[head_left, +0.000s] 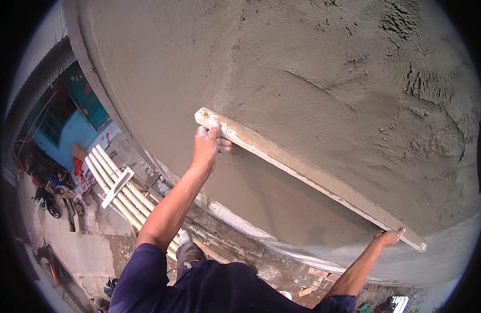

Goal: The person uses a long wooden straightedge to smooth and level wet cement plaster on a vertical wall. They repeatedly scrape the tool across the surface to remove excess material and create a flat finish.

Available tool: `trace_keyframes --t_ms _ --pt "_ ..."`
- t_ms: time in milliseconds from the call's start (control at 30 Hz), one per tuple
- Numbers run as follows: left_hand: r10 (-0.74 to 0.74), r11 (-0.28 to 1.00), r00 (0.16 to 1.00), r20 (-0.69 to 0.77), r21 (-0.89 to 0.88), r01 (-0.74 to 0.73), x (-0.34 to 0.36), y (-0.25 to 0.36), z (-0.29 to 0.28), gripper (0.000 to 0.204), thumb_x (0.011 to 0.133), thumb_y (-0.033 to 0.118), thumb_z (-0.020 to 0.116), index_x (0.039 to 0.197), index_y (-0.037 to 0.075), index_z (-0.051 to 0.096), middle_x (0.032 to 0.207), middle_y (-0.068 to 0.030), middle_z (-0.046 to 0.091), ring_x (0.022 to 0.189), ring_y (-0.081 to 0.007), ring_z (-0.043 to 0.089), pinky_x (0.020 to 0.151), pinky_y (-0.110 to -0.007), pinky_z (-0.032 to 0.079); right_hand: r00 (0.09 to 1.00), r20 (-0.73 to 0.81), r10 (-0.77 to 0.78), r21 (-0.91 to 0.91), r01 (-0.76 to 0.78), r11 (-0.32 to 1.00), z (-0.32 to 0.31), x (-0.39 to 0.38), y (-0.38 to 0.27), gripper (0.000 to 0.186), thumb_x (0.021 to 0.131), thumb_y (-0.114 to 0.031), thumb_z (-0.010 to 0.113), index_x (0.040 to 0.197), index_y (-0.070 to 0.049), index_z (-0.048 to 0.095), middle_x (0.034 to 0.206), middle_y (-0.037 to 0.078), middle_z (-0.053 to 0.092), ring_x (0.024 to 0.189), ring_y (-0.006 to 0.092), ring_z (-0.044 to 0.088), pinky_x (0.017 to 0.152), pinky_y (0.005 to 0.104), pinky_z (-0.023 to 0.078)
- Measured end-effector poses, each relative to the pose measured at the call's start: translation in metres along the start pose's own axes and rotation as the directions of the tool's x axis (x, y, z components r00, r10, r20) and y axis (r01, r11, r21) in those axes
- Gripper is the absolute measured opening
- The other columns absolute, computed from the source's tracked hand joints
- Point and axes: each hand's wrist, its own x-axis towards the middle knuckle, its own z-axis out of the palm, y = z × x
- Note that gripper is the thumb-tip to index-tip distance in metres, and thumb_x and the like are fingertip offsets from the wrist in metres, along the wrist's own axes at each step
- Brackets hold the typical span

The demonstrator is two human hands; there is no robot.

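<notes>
A long, straight, squared bar (pixel 303 171), pale and smeared with grey, lies across a wall of grey plaster (pixel 324 94) in front of the person. Its long axis slants from upper left to lower right in the head view, one blunt end toward the upper left, the other toward the lower right. It looks like wood, though the grey coating makes that hard to settle.

The bare left hand (pixel 210 146) grips it near the upper-left end, thumb up against the bar's face and fingers curled below; the skin is dusted with pale residue. The right hand (pixel 391 238) clasps it near the lower-right end, its fingers partly hidden. A short stub of bar juts past each hand.

From here the plaster has two textures: fairly smooth and matt toward the left, rough at the right, with torn ridges, pits and raised wavy lumps. A dark band of shadow falls just beneath the bar.

To the left, round, cream-coloured bamboo poles (pixel 139 213) lie side by side, with a flat, pale, narrow rectangular board (pixel 117 188) across them. Beyond are a teal door (pixel 85 94) and a light-blue painted wall (pixel 68 148).
</notes>
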Motion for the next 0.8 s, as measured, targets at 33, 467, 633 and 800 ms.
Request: trace_keyframes --t_ms 33,467,633,800 --pt "0.106 0.994 0.994 -0.027 0.030 -0.106 0.005 0.000 -0.007 0.050 0.096 0.027 0.067 0.123 -0.003 0.037 0.090 -0.0107 0.061 0.063 -0.0140 0.062 0.054 -0.027 0.056 1.000 0.016 -0.016 0.050 0.015 0.999 -0.001 -0.002 0.003 0.057 0.102 -0.040 0.042 0.132 0.008 0.051 0.124 0.023 0.058 0.097 0.0310 0.061 0.073 0.0407 0.051" --pt "0.461 0.276 0.791 0.401 0.783 -0.558 0.111 0.070 -0.158 0.064 0.090 0.011 0.069 0.149 0.011 0.045 0.142 -0.0130 0.049 0.110 -0.0237 0.053 0.089 -0.039 0.047 0.920 0.026 -0.390 -0.467 0.356 0.809 0.044 -0.164 0.105 0.052 0.102 -0.022 0.046 0.135 0.017 0.032 0.128 0.045 0.041 0.115 0.0586 0.045 0.104 0.0553 0.034" --pt "0.695 -0.531 0.410 0.591 0.806 -0.262 0.079 0.088 -0.105 0.039 0.093 0.034 0.065 0.125 0.013 0.060 0.106 -0.0108 0.066 0.099 -0.0301 0.061 0.084 -0.047 0.047 0.986 -0.052 -0.160 -0.190 0.147 0.971 0.043 -0.122 0.055 0.060 0.101 -0.029 0.047 0.132 0.020 0.031 0.125 0.046 0.044 0.114 0.0579 0.046 0.103 0.0529 0.035" --pt "0.687 -0.572 0.234 0.688 0.711 -0.409 0.036 0.100 -0.008 0.052 0.083 0.014 0.076 0.133 0.012 0.060 0.114 -0.0090 0.061 0.106 -0.0305 0.056 0.091 -0.042 0.044 0.898 0.072 -0.434 -0.584 0.390 0.712 0.024 0.018 0.005 0.068 0.101 -0.040 0.049 0.124 0.023 0.037 0.123 0.043 0.047 0.118 0.0475 0.049 0.100 0.0497 0.038"
